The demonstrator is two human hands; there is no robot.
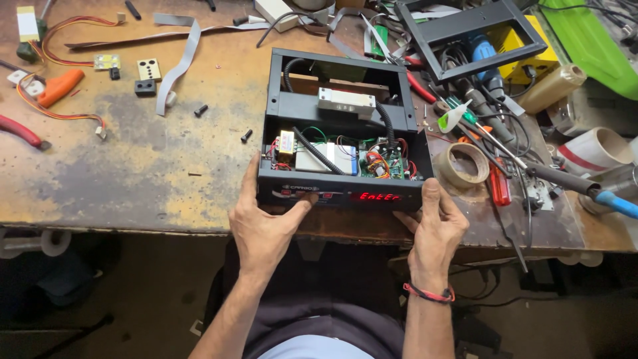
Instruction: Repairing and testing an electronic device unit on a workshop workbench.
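A: Reading from the left, what lies on the bench point(119, 166)?

B: An orange-handled tool point(58, 86) with red and yellow wires, a grey ribbon cable point(178, 63), and two loose black screws point(201, 110). None of them is touched.

A: And the central object?

B: An open black metal case point(339, 126) stands at the near edge of the bench, lid off. A yellow transformer point(286, 141), a green circuit board point(384, 163) and a metal bar point(345, 102) across the middle are exposed. A red display point(376, 197) glows on its front panel.

A: State of the hands?

B: The left hand point(266, 226) rests open against the front left corner, thumb pressing the panel. The right hand point(435, 226) cups the front right corner, fingers wrapped round the edge. Both grasp the case; neither is clenched.

A: How would it handle?

B: Judged stiff and moderately heavy, given the sheet metal and transformer. The walls look safe to hold at the corners and underside. The wiring and board appear fragile, so the fingers should stay outside the rim.

A: To the right?

B: A roll of tape point(465, 164), a red screwdriver point(500, 186) and a blue-handled soldering iron point(585, 188), near the case but apart from it.
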